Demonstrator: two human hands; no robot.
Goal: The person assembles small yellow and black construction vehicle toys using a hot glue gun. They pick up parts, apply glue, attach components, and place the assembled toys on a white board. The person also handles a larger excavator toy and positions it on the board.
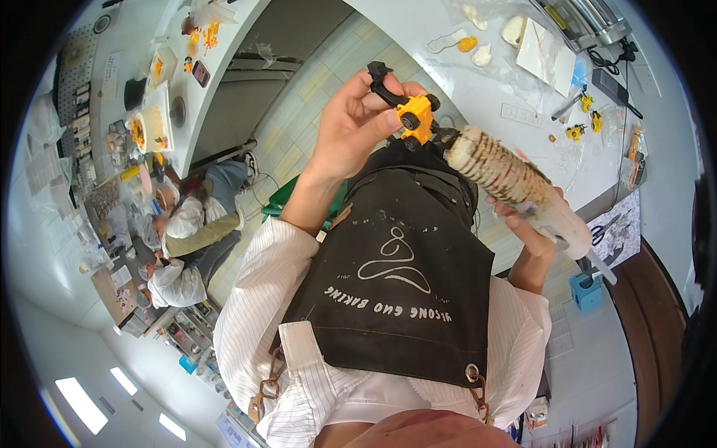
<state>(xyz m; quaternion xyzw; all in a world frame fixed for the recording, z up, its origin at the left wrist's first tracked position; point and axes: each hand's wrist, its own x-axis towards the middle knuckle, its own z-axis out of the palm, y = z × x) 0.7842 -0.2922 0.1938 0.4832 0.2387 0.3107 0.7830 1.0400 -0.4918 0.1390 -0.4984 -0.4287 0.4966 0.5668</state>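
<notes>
My left hand [349, 128] pinches a small yellow toy digger [420, 118] with black wheels and a black arm pointing up and left. My right hand [526, 228] is wrapped round a white hot glue gun [564, 220], whose front part is bound with brown-stained winding. A pale stick juts from its rear end. The dark nozzle [444, 140] points at the toy's wheeled side, very close to it; whether they touch I cannot tell. Below both hands hangs my black apron [388, 276].
On the right worktable [467, 82] lie several small yellow toys [586, 104], a white board [538, 56], clear plastic wrap and a black adapter [610, 86] with cables. Scissors [606, 228] and a blue box [585, 291] are farther right. People [183, 239] work beyond another table at left.
</notes>
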